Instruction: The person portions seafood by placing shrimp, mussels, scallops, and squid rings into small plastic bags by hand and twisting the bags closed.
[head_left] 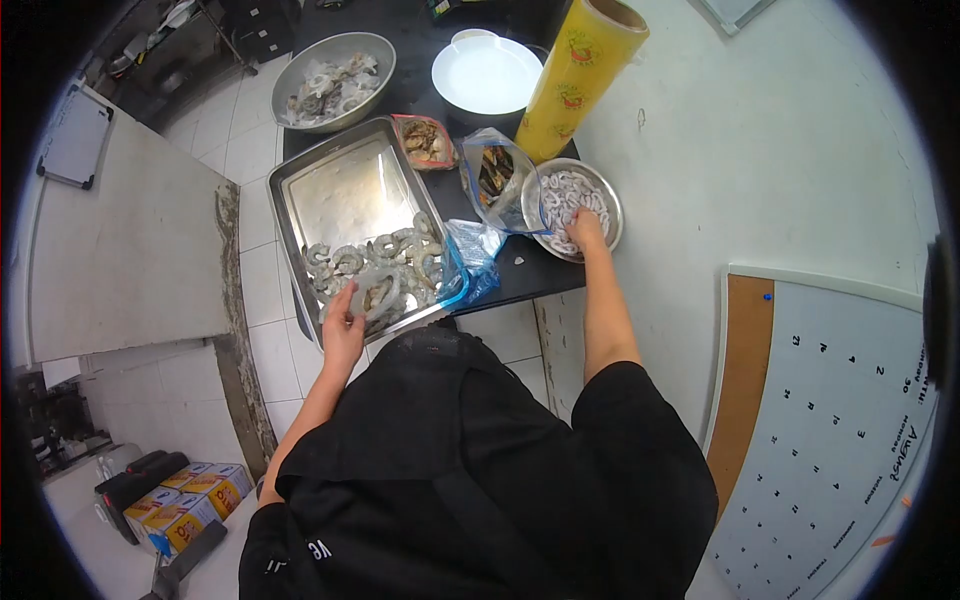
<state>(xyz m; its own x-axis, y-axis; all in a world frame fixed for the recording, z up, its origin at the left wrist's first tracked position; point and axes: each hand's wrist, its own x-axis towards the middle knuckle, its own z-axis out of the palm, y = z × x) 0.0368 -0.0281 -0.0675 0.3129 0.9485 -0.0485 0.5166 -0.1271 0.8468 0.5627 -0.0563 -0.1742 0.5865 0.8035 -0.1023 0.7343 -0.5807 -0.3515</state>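
My left hand (343,328) is closed on the edge of a small clear plastic bag (378,296), held over the near end of a metal tray (290,215). Something greyish shows through the bag, perhaps shrimp. Grey raw shrimp (420,250) lie piled in the near half of that tray. On the right, my right hand (586,230) reaches into a round metal bowl (617,205) of pale, curled pieces that look like squid rings (572,190). Its fingers are bent down among the pieces, and their tips are hidden.
A metal basin (283,75) of mixed seafood stands far left. Behind are a white lid (487,72) and a tall yellow film roll (580,75). A bag of mussels (497,172), a red-edged bag (425,142) and crumpled blue plastic (480,270) lie between tray and bowl. A wall (740,150) borders the right.
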